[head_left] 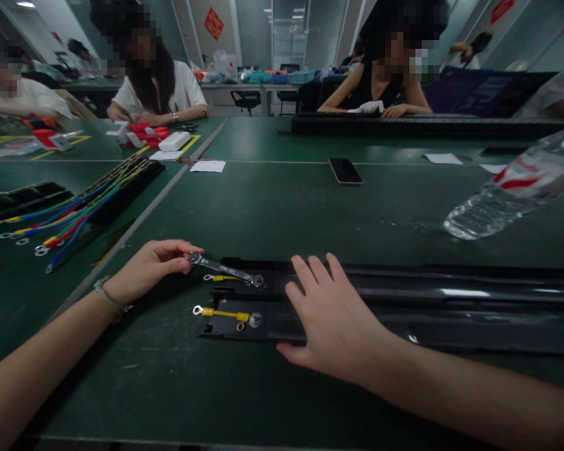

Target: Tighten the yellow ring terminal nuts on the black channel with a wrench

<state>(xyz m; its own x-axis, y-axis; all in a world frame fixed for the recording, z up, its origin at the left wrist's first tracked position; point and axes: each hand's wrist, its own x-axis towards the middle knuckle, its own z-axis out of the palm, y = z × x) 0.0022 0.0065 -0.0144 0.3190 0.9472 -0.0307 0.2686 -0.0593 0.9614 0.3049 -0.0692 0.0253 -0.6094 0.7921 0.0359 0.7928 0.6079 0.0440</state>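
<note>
Between the thumb and fingers of my left hand [162,263] is one end of a silver wrench [223,269]. The wrench's other ring end sits around a fastener on the far black metal channel [282,275]. My right hand [331,313] lies with fingers spread across both long black channels. A short yellow wire with a ring terminal [225,314] extends past the end of the near channel [282,326], beside a round fastener [255,320] and a small brass-coloured nut [240,327]. A second yellow wire [223,278] is partly under the wrench.
Colourful wires with ring terminals [75,219] lie on the green table [136,388] at the left. A phone [345,171] and a tilted water bottle [502,188] are beyond the channels. Two co-workers sit across the table, near red-and-white items [145,133] and a long black bar [357,124].
</note>
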